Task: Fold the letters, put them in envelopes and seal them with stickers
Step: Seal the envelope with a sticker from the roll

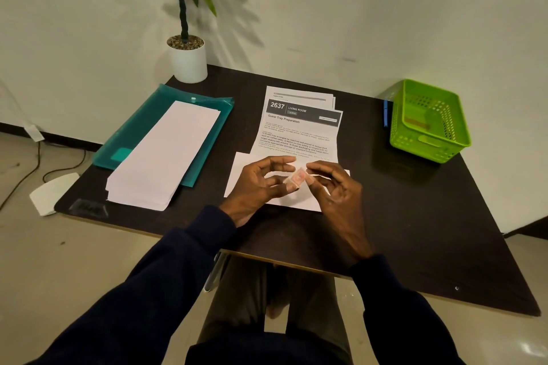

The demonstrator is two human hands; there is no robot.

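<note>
Sticker (297, 179), small and pinkish with a red mark, is held up between both hands, just above the white envelope (248, 163) lying on the dark counter (409, 204). The left hand (261, 185) pinches its near left edge with thumb and one finger, while its other fingers (280, 160) are spread and loosely bent above the sticker. The right hand (336, 191) pinches the opposite edge with its fingertips, its remaining fingers curled. Just beyond the fingers lies a stack of printed letters (299, 130), its near end overlapping the envelope. Well to the left of the fingers, a pile of blank envelopes (166, 154) rests on a teal folder (139, 124). Well to the right sits a green basket (430, 124), with a blue pen (385, 112) beside it.
</note>
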